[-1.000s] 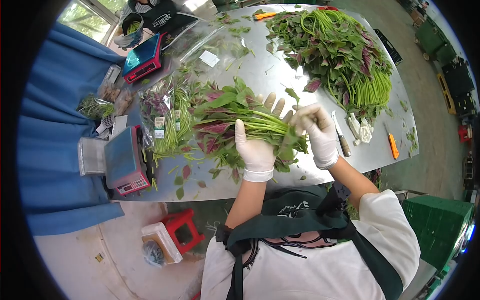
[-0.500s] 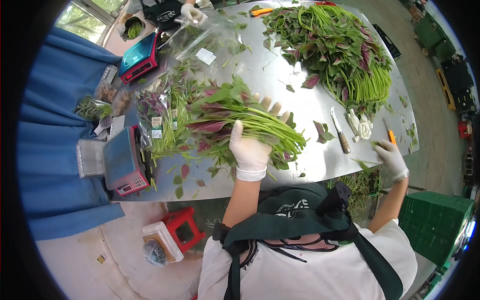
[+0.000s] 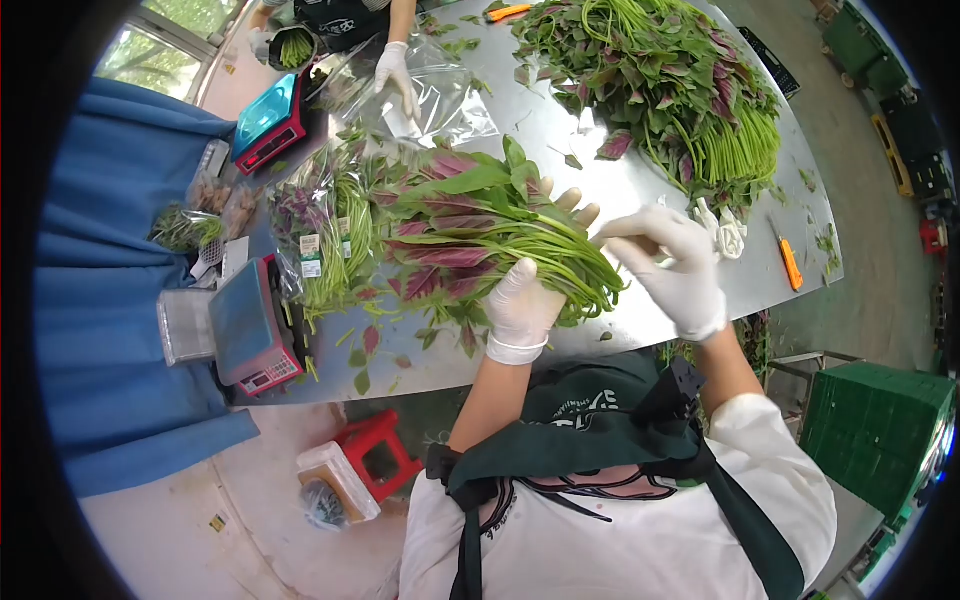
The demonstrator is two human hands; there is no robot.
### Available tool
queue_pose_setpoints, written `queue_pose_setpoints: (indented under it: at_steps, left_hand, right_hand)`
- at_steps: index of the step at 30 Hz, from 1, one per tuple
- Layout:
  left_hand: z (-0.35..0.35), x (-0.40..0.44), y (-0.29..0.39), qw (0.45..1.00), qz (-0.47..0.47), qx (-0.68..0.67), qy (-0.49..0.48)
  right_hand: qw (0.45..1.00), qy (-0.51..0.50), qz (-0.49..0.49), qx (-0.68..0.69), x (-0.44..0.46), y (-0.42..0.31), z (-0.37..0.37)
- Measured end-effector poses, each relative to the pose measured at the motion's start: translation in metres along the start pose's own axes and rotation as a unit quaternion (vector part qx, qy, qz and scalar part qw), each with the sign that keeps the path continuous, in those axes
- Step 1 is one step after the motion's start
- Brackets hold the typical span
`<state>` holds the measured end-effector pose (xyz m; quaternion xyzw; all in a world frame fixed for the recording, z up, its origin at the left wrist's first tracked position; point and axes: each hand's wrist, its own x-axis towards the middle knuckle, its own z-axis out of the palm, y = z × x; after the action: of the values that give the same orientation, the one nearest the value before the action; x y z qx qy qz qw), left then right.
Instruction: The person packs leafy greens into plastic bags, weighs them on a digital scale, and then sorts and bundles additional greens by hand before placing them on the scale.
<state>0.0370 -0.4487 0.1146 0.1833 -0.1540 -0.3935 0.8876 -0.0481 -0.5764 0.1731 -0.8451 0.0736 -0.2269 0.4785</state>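
My left hand (image 3: 526, 302) clasped the bunch (image 3: 465, 230), stems (image 3: 590, 268) toward my right hand (image 3: 678, 268), its fingers bent, any pinch unclear

The gloved left hand (image 3: 524, 303) is cupped mid-frame, thumb raised; the right hand (image 3: 676, 268), fingers bent, hovers right of centre.

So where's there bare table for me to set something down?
The clearest patch of table lies between the right hand and the orange-handled tool, nearer you than the white cloth. Another, with a few leaf scraps, lies between the clear plastic bag and the big pile of greens. The left side is crowded with bagged greens, scales and loose leaves.
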Motion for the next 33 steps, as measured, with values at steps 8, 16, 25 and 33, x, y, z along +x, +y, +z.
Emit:
queue_pose_setpoints:
  at_steps: [8, 16, 25, 33]
  left_hand:
    - [-0.012, -0.02, -0.004, 0.995, -0.031, 0.051, 0.077]
    - [-0.019, -0.019, -0.007, 0.99, -0.05, 0.027, 0.132]
    - [-0.024, -0.007, -0.013, 0.987, -0.029, -0.036, 0.153]
    - [-0.036, 0.003, 0.041, 0.969, 0.064, -0.188, 0.144]
  right_hand:
    - [0.993, -0.042, -0.076, -0.076, 0.03, -0.002, 0.039]
    - [0.998, -0.025, -0.008, 0.063, 0.024, 0.016, 0.039]
    - [0.895, -0.02, 0.119, 0.429, 0.003, 0.023, 0.024]
    - [0.951, -0.103, 0.231, 0.18, -0.046, 0.095, 0.006]
